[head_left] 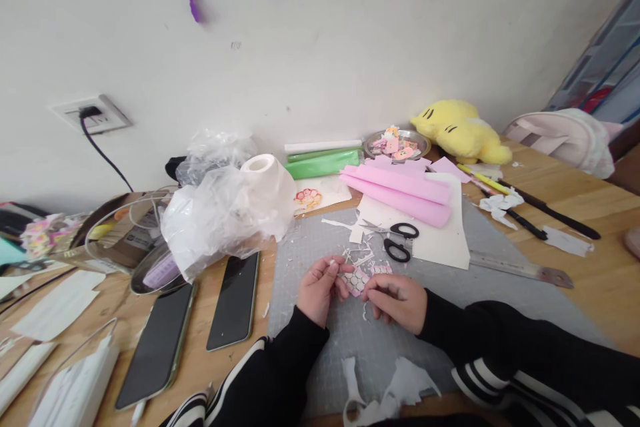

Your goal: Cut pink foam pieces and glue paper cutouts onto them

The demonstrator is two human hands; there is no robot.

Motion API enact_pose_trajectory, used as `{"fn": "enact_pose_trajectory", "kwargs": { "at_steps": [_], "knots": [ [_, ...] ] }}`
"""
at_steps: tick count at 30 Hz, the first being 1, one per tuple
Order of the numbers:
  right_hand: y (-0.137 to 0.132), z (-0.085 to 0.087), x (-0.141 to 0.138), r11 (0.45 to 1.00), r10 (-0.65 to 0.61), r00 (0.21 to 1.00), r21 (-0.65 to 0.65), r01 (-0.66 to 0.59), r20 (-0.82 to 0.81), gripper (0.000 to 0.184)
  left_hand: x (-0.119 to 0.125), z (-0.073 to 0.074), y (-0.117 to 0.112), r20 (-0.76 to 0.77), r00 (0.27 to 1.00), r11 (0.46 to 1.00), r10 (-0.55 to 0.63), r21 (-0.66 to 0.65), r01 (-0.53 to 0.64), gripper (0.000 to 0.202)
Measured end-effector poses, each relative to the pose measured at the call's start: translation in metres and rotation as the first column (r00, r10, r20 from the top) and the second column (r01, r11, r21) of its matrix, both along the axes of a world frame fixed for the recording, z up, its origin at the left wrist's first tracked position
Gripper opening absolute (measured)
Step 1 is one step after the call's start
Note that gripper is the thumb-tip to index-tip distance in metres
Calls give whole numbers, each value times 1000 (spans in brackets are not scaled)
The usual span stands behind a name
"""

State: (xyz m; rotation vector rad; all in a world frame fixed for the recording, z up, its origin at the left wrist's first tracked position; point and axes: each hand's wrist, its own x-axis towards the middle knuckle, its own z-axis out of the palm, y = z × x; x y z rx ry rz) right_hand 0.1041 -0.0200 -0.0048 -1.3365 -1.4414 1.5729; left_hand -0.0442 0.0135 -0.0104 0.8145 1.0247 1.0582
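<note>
Both hands are close together over a grey cutting mat (pixel 310 247). A small pink paper piece with black printed outlines (pixel 356 280) lies between them. My right hand (pixel 400 300) is closed, its thumb and fingertips pinching the piece's right edge. My left hand (pixel 320 290) is closed at the left edge, thumb and forefinger pressed together; a tiny whitish bit shows at the tips, too small to name. Just beyond are thin white paper offcuts (pixel 361 255) and another pink patterned piece (pixel 383 268). Black-handled scissors (pixel 397 251) rest behind the right hand.
Pink paper (pixel 400 190) lies on a white sheet (pixel 445 247), near a metal ruler (pixel 520 267). Behind stand a dish of cutouts (pixel 370 147) and a yellow plush toy (pixel 463 130). Leftward are a paper roll (pixel 273 193), plastic bags (pixel 200 220) and two phones (pixel 234 300) (pixel 157 343).
</note>
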Motion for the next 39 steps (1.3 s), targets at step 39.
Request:
{"fn": "enact_pose_trajectory", "kwargs": {
  "at_steps": [39],
  "knots": [
    [0,0,-1,1000,8,1000,22,-8,3,13,2,1,-2,-120,992,999,-37,3,38,28]
  ]
}}
